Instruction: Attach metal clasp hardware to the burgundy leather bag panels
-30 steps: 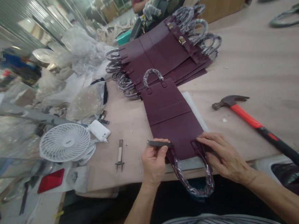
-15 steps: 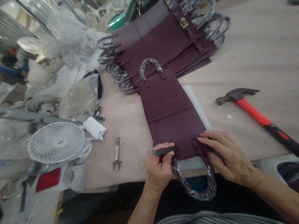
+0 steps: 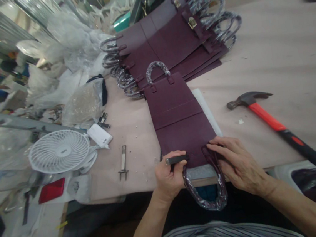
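Note:
A dark burgundy bag panel lies lengthwise before me, creased across its middle. Its near handle, wrapped in clear plastic, loops over the table edge; the far handle points away. My left hand grips a short dark bar-shaped tool between thumb and fingers, by the near handle's left end, which is partly hidden. With bent fingers, my right hand holds the near handle's right tab against the panel. A pale slab shows from underneath the panel.
Right of the panel lies a claw hammer with a red-black grip. A pronged metal tool, white fan, white power bank and red flat item are leftward. Stacked burgundy panels sit behind; plastic bags crowd the left.
My left hand and the bar-shaped tool have shifted very slightly right, and the tool's angle has changed a little. The right hand keeps its hold on the handle tab.

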{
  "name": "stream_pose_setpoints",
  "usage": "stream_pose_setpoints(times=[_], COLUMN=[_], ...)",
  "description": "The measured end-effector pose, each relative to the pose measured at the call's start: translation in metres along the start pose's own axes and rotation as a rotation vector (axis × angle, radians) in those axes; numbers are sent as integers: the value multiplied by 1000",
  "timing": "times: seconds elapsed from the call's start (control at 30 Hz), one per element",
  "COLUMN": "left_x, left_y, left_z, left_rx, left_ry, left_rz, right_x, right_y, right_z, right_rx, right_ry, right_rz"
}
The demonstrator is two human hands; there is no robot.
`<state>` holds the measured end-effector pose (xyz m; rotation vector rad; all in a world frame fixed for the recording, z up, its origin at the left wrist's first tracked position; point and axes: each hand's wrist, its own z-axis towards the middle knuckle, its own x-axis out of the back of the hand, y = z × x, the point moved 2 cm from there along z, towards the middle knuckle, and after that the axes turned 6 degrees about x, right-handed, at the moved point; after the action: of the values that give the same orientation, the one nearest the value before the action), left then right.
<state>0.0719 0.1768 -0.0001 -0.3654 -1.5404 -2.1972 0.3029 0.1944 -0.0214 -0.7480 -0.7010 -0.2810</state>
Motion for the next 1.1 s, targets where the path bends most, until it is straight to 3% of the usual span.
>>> stream_pose_setpoints(times=[0.2, 0.73, 0.83, 0.9, 0.97, 1.1], left_x=[-2, -12, -12, -13, -13, -11], left_y=[3, 2, 4, 5, 6, 6], left_z=[6, 7, 7, 8, 8, 9], left_rx=[-66, -13, -2, 38, 70, 65], left_ry=[-14, -68, -72, -67, -67, -108], left_rz=[36, 96, 109, 111, 104, 78], right_x=[-1, 5, 20, 38, 57, 83], right_y=[0, -5, -5, 2, 14, 41], right_z=[-1, 0, 1, -2, -9, -31], right_rx=[-7, -3, -31, -95, -183, -320], right_ry=[11, 7, 5, 77, 138, 122], right_rz=[4, 25, -33, -171, -350, -541])
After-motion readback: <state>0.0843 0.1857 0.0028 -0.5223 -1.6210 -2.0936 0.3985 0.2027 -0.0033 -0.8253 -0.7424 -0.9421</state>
